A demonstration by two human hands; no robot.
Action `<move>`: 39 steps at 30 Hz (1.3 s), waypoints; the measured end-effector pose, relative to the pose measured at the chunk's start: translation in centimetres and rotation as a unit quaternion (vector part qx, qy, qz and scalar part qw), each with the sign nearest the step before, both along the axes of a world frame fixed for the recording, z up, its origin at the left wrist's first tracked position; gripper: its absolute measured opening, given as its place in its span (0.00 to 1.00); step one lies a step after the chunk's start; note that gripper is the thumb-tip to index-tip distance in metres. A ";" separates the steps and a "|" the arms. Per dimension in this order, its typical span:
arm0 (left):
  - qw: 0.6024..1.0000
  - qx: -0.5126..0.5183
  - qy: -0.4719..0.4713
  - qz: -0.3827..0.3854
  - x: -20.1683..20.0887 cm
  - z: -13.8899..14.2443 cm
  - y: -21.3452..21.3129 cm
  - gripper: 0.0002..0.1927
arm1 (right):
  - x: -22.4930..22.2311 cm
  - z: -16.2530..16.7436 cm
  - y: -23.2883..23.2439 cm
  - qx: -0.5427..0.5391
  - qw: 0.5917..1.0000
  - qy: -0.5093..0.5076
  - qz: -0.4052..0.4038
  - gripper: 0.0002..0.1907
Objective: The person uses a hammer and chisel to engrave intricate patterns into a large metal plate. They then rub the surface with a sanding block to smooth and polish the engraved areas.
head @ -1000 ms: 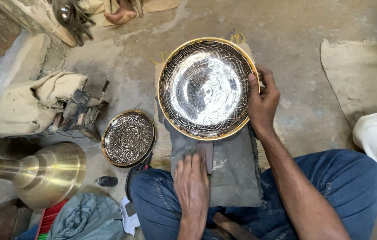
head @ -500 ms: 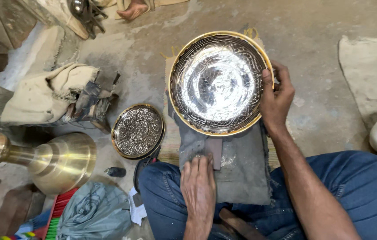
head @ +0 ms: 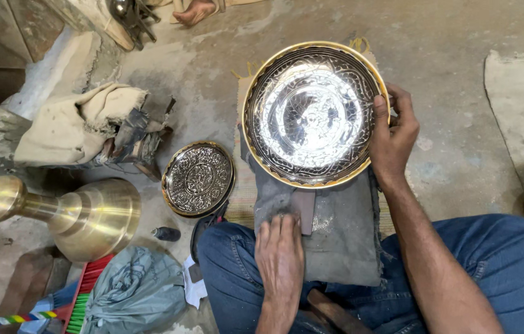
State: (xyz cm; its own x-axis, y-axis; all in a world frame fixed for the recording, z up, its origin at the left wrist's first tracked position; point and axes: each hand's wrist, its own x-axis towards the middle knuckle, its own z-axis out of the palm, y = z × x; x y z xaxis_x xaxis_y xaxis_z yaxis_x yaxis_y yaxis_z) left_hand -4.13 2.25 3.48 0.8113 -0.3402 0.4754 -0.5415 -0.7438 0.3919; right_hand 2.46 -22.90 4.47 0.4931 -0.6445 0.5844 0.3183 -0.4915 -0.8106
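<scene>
A large engraved silver bowl with a brass rim (head: 312, 114) rests in front of my knees on a grey cloth (head: 342, 232). My right hand (head: 393, 135) grips its right rim, thumb inside. Flat on the grey cloth over my left thigh lies my left hand (head: 281, 260), fingers together beside a small dark flat piece (head: 304, 210). To the bowl's left, a smaller engraved round plate (head: 198, 178) sits on the floor.
A brass trumpet-shaped stand (head: 70, 213) lies at the left. Behind it is a beige cloth bundle (head: 73, 127) with dark tools. A grey-blue bag (head: 135, 294) and a small black cap (head: 166, 234) are near my left knee. Someone's bare foot (head: 195, 11) shows at the top.
My view shifted, so everything sits further right and lower. My left hand slid forward on the grey cloth toward the bowl. My right hand kept its grip on the rim.
</scene>
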 end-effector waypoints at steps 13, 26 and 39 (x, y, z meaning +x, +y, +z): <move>1.000 0.001 -0.006 -0.001 0.4 0.0 -0.1 0.07 | 0.0 0.2 0.1 0.011 1.000 -0.015 0.011 0.17; 0.999 0.034 0.001 0.005 1.1 -2.8 0.4 0.09 | -0.1 -0.2 -0.1 -0.004 1.000 0.005 0.006 0.18; 1.000 0.014 -0.013 -0.012 0.6 -0.2 0.3 0.08 | 0.0 0.0 0.1 0.010 1.000 -0.012 0.010 0.18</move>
